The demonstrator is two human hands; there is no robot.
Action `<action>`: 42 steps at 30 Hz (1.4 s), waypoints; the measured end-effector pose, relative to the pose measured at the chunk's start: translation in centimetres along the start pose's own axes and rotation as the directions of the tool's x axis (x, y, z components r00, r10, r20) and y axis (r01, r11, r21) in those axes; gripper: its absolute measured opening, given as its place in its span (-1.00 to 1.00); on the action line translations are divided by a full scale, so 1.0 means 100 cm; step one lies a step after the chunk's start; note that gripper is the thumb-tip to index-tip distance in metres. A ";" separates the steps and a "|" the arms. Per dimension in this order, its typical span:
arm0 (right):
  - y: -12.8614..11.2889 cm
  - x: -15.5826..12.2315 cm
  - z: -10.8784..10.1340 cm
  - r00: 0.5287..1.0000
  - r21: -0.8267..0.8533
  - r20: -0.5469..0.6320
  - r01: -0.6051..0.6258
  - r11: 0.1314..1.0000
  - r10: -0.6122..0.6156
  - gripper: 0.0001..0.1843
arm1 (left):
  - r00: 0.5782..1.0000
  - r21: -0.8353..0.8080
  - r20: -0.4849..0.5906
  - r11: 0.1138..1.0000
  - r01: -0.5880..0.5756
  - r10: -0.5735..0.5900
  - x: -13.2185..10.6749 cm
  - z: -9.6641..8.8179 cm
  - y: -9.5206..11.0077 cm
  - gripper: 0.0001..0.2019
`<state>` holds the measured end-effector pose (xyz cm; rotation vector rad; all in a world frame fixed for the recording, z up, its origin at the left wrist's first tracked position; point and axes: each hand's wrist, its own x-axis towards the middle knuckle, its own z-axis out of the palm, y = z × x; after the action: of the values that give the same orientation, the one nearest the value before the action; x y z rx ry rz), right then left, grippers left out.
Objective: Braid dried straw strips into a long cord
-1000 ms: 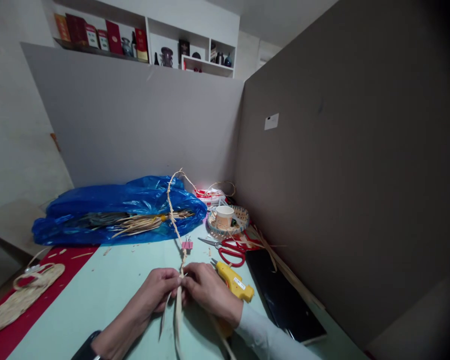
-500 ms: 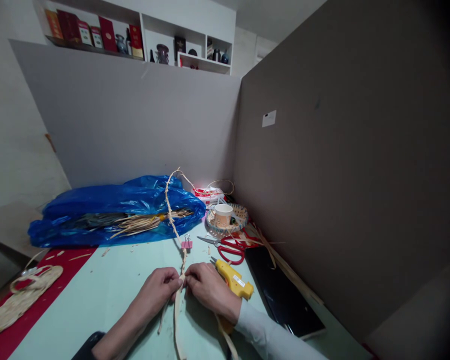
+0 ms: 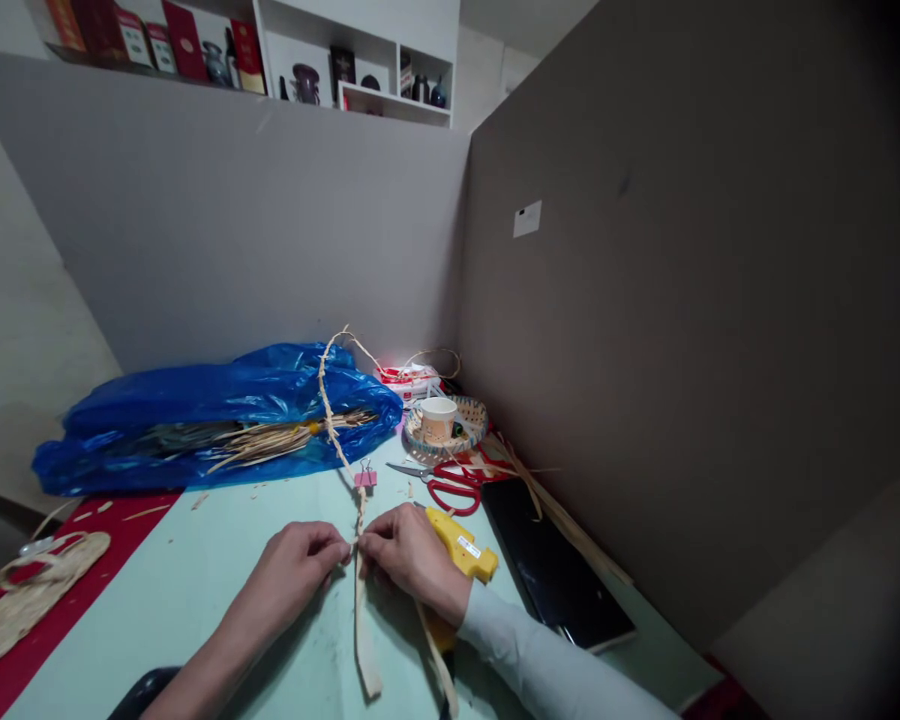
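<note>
A thin braided cord (image 3: 331, 425) of pale dried plant strips arches up from the table, with a pink binder clip (image 3: 365, 479) on it. Just below the clip, my right hand (image 3: 414, 562) pinches the lower end of the braid between thumb and fingers. My left hand (image 3: 300, 560), on the other side, has its fingertips closed at the braid, apparently on a short strand that is mostly hidden. One flat loose strip (image 3: 364, 640) hangs down toward me between the hands. Another strip (image 3: 436, 660) trails below my right wrist.
A yellow glue gun (image 3: 461, 543) lies right beside my right hand. Beyond it are red-handled scissors (image 3: 456, 497), a woven basket (image 3: 476, 425) with a paper cup (image 3: 438, 420), and a black flat case (image 3: 555, 570). A blue plastic bag (image 3: 165, 395) with straw lies behind; grey partitions enclose the table.
My left hand has moved a little left, away from the braid, while my right hand stays at it. The whole view has shifted slightly.
</note>
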<state>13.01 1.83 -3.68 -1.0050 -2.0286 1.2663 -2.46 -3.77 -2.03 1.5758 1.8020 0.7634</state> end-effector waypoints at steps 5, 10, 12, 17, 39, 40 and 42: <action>0.004 0.002 0.000 0.993 0.164 0.075 -0.104 0.981 0.093 -0.75 | 0.992 0.380 -0.084 0.923 -0.054 0.093 -0.022 0.023 0.020 -0.70; 0.001 0.001 -0.002 0.979 0.376 0.152 -0.183 0.909 0.134 -0.78 | 0.992 0.628 0.055 0.769 -0.120 0.110 -0.036 0.053 0.024 -0.61; 0.000 0.000 -0.002 0.976 0.440 0.163 -0.200 0.875 0.141 -0.79 | 0.991 0.635 0.072 0.761 -0.132 0.112 -0.037 0.057 0.023 -0.58; 0.002 0.003 -0.001 0.967 0.473 0.164 -0.250 0.845 0.194 -0.83 | 0.981 0.407 -0.097 0.906 -0.117 0.170 -0.028 0.040 0.019 -0.73; -0.012 -0.012 -0.013 0.992 -0.594 -0.010 0.093 0.799 -0.123 -0.73 | 0.988 -0.386 -0.091 0.919 0.083 -0.127 0.008 0.031 -0.010 -0.64; -0.013 -0.013 -0.012 0.994 -0.637 -0.013 0.078 0.767 -0.113 -0.73 | 0.986 -0.376 -0.104 0.923 0.080 -0.127 0.008 0.031 -0.010 -0.65; -0.014 -0.017 -0.008 0.993 -0.694 -0.011 0.077 0.715 -0.117 -0.74 | 0.986 -0.373 -0.114 0.925 0.074 -0.125 0.007 0.031 -0.009 -0.67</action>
<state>14.13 0.45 -2.18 -1.2016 -2.5336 0.3713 -0.65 -3.14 -4.75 1.2025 1.6951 1.1101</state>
